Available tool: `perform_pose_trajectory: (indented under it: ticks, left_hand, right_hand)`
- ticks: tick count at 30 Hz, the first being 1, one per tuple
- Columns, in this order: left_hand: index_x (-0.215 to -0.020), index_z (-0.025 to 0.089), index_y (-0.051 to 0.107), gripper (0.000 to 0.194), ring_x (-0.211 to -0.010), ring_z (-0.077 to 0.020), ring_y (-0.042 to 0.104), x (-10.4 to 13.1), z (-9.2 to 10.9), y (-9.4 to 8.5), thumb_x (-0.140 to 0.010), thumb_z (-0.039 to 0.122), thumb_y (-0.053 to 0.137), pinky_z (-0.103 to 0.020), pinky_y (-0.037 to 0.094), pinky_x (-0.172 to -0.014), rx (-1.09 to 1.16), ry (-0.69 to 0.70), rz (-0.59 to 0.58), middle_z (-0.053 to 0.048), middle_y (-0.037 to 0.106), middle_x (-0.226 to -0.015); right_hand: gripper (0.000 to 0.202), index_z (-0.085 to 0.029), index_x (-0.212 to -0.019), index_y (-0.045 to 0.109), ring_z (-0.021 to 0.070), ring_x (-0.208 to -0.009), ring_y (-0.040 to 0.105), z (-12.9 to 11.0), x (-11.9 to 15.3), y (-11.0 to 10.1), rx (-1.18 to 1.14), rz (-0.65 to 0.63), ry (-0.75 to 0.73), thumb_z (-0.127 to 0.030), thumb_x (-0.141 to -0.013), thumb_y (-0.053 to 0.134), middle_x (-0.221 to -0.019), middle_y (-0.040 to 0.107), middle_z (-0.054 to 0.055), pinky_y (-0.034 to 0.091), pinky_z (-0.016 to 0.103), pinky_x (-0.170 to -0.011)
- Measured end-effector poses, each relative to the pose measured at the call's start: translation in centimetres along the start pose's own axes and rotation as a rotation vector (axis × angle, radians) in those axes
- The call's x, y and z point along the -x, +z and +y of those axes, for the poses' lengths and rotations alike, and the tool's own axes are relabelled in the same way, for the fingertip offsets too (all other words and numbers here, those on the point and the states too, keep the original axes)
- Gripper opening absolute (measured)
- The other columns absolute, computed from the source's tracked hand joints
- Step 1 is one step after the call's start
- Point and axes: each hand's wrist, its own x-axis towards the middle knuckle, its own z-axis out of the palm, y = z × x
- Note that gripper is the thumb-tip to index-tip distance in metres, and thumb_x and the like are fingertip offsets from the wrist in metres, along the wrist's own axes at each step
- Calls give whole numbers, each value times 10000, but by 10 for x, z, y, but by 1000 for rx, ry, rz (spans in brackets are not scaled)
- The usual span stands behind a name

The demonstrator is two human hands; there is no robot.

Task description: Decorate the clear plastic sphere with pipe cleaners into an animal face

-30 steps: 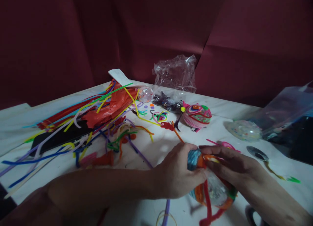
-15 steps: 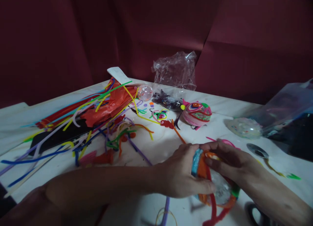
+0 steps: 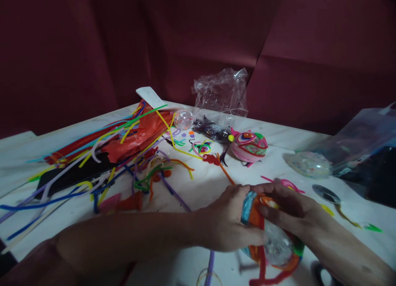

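A person's left hand [image 3: 229, 226] curls around the near left side of a clear plastic ball banded in orange and blue fuzzy stems [image 3: 278, 247], apparently steadying it at the front of the white table [image 3: 276, 165], while the right hand's bent fingers [image 3: 280, 217] close on its top, seemingly pressing the orange band. A fuzzy red stem [image 3: 262, 267] hangs from the ball; beyond sits a pink-wrapped round ornament [image 3: 249, 150], apparently set back for working room.

Free tabletop [image 3: 247, 174] between hands [image 3: 227, 222] [image 3: 301, 207] and pink ball [image 3: 250, 149], tangled pipe cleaners [image 3: 144, 184] on the left
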Motion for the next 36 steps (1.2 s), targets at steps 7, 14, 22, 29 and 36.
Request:
perform_pose_trajectory:
  ticks: [7,14,22,29,36]
  left_hand:
    - [-1213,162,507,589,-795,-165,572,-4,3,-2,-641,46,592,-274,470,-745,-81,46,-43,0,589,-776]
    - [-1248,138,488,600,-816,-176,573,-2,4,-4,-663,134,623,-279,473,-728,-134,12,-37,-50,618,-916]
    - [-1272,115,466,599,-854,-181,588,-3,1,-4,-688,138,599,-275,475,-726,-110,-10,-27,-87,612,-1047]
    - [-1324,117,398,676,-1082,-252,548,-2,5,-4,-687,131,623,-335,459,-881,-87,-33,-30,-117,558,-1228]
    - [-1273,108,459,563,-1177,-272,484,-4,0,-3,-728,130,598,-399,378,-1005,-49,39,-9,-121,542,-1268]
  right_hand:
    - [387,-203,-1111,574,246,-893,596,-2,-2,2,-84,15,40,-471,-847,666,-1063,610,63,514,262,-763]
    - [346,-220,-1069,571,222,-892,594,3,-2,2,-98,-25,0,-450,-839,689,-1059,617,47,508,237,-757]
    - [400,-201,-1101,571,268,-913,590,5,-3,6,-113,65,40,-472,-829,683,-1047,612,76,521,288,-760]
    - [451,-186,-1107,541,275,-873,603,2,-3,7,-158,22,44,-480,-801,690,-1023,612,80,524,308,-719]
    - [455,-172,-1104,546,262,-809,608,8,-5,10,-105,35,5,-467,-786,684,-972,613,79,533,318,-700]
